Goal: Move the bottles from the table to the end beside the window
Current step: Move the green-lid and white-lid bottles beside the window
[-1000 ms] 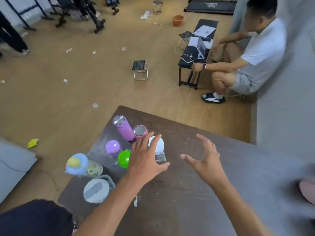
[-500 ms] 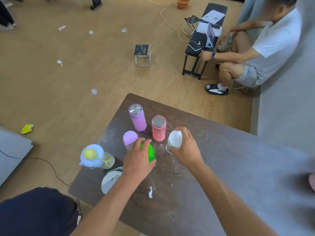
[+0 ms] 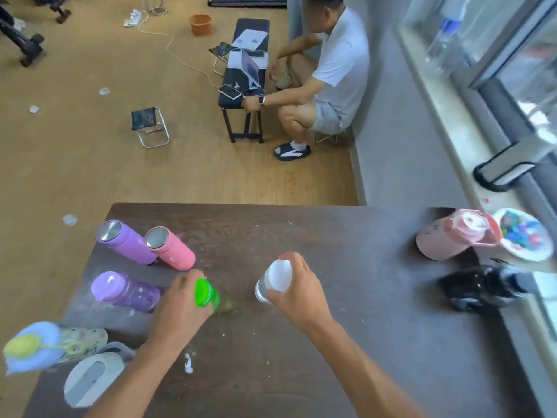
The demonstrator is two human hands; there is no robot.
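My left hand (image 3: pixel 177 312) grips a green-capped bottle (image 3: pixel 206 292) on the dark table (image 3: pixel 346 342). My right hand (image 3: pixel 297 292) holds a clear bottle with a white cap (image 3: pixel 275 279), out to the right of the cluster near the table's middle. On the left stand a purple flask (image 3: pixel 125 241), a pink flask (image 3: pixel 170 247), a purple-capped clear bottle (image 3: pixel 123 291), a blue-and-yellow-lidded bottle (image 3: pixel 45 346) and a white-lidded one (image 3: pixel 93 377). By the window end sit a pink cup (image 3: pixel 452 235) and a black bottle (image 3: pixel 479 289).
A window sill (image 3: pixel 470 152) runs along the right, with a clear bottle (image 3: pixel 443 37) and a bowl of coloured bits (image 3: pixel 523 235) on it. A person in a white shirt (image 3: pixel 331 70) crouches beside a black bench (image 3: pixel 245 70). A small folding stool (image 3: pixel 149 125) stands on the wooden floor.
Both hands closed on bottles, the left on the green-capped one, the right on the white-capped one. The right hand has carried its bottle rightward, and the view has swung toward the window.
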